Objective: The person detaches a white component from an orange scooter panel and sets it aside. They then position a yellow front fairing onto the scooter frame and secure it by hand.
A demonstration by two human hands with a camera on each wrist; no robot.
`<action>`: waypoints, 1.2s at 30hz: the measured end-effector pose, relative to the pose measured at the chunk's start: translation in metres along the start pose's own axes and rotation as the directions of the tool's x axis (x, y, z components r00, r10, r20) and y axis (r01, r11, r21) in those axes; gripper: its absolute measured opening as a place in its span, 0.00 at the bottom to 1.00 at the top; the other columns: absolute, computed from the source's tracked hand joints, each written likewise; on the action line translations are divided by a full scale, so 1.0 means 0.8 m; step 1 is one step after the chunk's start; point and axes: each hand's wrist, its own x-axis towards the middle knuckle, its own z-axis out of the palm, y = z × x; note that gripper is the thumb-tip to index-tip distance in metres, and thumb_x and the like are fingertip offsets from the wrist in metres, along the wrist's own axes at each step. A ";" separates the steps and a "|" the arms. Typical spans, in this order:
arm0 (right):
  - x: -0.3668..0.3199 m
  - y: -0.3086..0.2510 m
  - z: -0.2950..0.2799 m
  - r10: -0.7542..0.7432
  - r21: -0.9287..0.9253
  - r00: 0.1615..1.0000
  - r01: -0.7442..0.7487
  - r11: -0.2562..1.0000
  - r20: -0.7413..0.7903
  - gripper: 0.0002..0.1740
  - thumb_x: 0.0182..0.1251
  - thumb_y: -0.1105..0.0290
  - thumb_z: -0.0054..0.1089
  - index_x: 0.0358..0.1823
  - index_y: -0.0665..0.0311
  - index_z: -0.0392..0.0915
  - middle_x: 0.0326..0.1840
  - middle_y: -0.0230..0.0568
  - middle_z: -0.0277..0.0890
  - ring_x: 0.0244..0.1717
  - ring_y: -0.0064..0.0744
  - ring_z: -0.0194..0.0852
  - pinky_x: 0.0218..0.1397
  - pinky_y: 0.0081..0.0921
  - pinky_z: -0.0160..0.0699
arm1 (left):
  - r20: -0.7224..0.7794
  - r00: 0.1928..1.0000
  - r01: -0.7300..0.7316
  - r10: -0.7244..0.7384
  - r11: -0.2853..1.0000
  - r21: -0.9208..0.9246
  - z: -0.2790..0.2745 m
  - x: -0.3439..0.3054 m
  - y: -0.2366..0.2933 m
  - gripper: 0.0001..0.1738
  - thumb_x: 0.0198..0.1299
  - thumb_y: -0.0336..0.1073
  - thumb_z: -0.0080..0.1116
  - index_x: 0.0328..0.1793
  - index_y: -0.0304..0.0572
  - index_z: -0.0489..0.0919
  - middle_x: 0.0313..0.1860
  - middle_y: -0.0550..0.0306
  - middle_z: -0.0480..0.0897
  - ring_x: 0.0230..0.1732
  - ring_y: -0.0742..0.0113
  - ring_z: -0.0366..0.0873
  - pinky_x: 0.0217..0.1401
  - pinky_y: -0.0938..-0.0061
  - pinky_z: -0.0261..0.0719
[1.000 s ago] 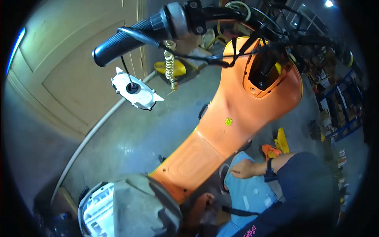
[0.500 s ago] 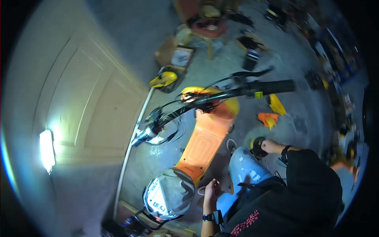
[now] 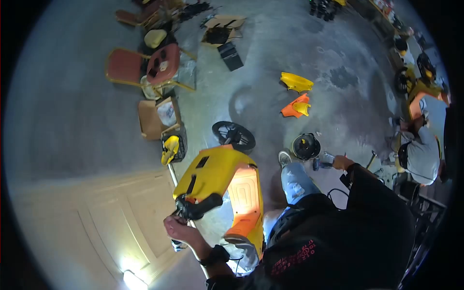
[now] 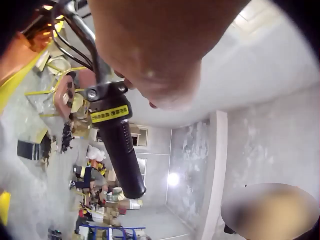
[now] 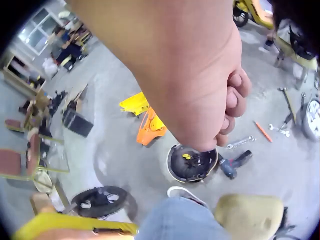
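An orange and yellow scooter body stands before me, a black spoked wheel by its front end. My left hand holds the black handlebar, fingers curled at its metal part. In the left wrist view that hand hides part of the bar beside the clamp; the rubber grip with a yellow label stays uncovered. Off to my right side hangs my right hand, fingers loosely curled around nothing. The right wrist view has this hand above a round black tub and a power tool.
Yellow and orange shell pieces lie on the floor. A wrench is near the tub. Red chairs and an open carton stand at the left. Another person in grey works at the right.
My left hand has moved from near my lap out to the handlebar. The handlebar and scooter front have swung round in view as my head turned. The right hand stays loosely curled.
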 end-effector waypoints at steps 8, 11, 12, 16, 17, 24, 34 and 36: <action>0.015 -0.028 -0.150 0.015 0.270 0.976 0.046 0.962 -0.219 0.18 0.59 0.59 0.48 0.35 0.65 0.82 0.38 0.59 0.79 0.43 0.59 0.76 0.48 0.45 0.73 | 0.105 0.985 -0.168 0.140 0.920 0.353 0.026 0.014 -0.004 0.18 0.70 0.40 0.45 0.27 0.39 0.68 0.22 0.66 0.66 0.25 0.76 0.61 0.28 0.80 0.60; 0.038 -0.040 -0.187 0.024 -0.057 1.000 -0.023 0.998 0.020 0.19 0.59 0.59 0.49 0.36 0.66 0.83 0.40 0.56 0.80 0.46 0.56 0.77 0.51 0.44 0.75 | 0.008 1.000 -0.005 0.003 0.967 0.255 0.037 0.011 0.018 0.18 0.70 0.40 0.44 0.26 0.42 0.66 0.20 0.67 0.64 0.23 0.78 0.60 0.26 0.81 0.59; 0.038 -0.052 -0.215 0.012 -0.081 1.000 -0.010 0.997 0.028 0.19 0.59 0.59 0.49 0.36 0.66 0.83 0.40 0.56 0.80 0.46 0.56 0.77 0.51 0.44 0.75 | -0.017 0.997 0.077 -0.075 0.983 0.169 0.040 0.012 0.021 0.18 0.70 0.41 0.44 0.26 0.43 0.66 0.20 0.68 0.63 0.22 0.79 0.60 0.25 0.81 0.58; 0.061 -0.107 -0.326 -0.063 -0.277 0.992 0.092 0.956 0.111 0.18 0.60 0.60 0.47 0.37 0.65 0.82 0.41 0.55 0.80 0.43 0.57 0.78 0.48 0.45 0.76 | -0.076 0.988 0.140 -0.134 0.986 0.085 0.050 0.013 0.021 0.17 0.69 0.39 0.44 0.26 0.44 0.65 0.19 0.68 0.62 0.21 0.79 0.58 0.24 0.83 0.56; 0.072 -0.126 -0.354 -0.068 -0.317 0.993 0.094 0.944 0.092 0.18 0.60 0.59 0.47 0.37 0.65 0.82 0.41 0.54 0.80 0.43 0.56 0.78 0.48 0.45 0.76 | -0.117 0.974 0.200 -0.195 0.980 0.026 0.044 0.013 0.011 0.17 0.69 0.39 0.44 0.25 0.45 0.65 0.19 0.69 0.62 0.21 0.80 0.57 0.24 0.83 0.55; 0.198 -0.371 -0.529 -0.317 -0.565 0.939 0.333 0.755 0.130 0.17 0.62 0.58 0.48 0.40 0.62 0.81 0.40 0.51 0.81 0.45 0.54 0.78 0.47 0.45 0.75 | -0.337 0.919 0.232 -0.204 0.972 0.044 0.031 0.003 -0.009 0.18 0.69 0.39 0.46 0.23 0.46 0.64 0.19 0.70 0.62 0.20 0.81 0.55 0.22 0.82 0.51; 0.281 -0.738 -0.567 -0.681 -0.628 0.604 0.731 0.267 0.414 0.18 0.64 0.57 0.49 0.37 0.64 0.80 0.37 0.53 0.80 0.43 0.56 0.78 0.47 0.48 0.75 | -0.454 0.885 0.227 0.102 0.758 0.612 0.050 -0.010 0.020 0.12 0.63 0.31 0.45 0.26 0.35 0.73 0.20 0.53 0.72 0.22 0.64 0.69 0.27 0.70 0.66; 0.296 -0.776 -0.558 -0.648 -0.604 0.579 0.765 0.222 0.495 0.18 0.64 0.56 0.49 0.37 0.64 0.81 0.38 0.53 0.80 0.44 0.56 0.78 0.47 0.48 0.75 | -0.616 0.786 0.356 0.050 0.778 0.517 0.061 -0.018 0.031 0.13 0.63 0.31 0.45 0.26 0.36 0.72 0.19 0.53 0.71 0.20 0.63 0.67 0.25 0.68 0.65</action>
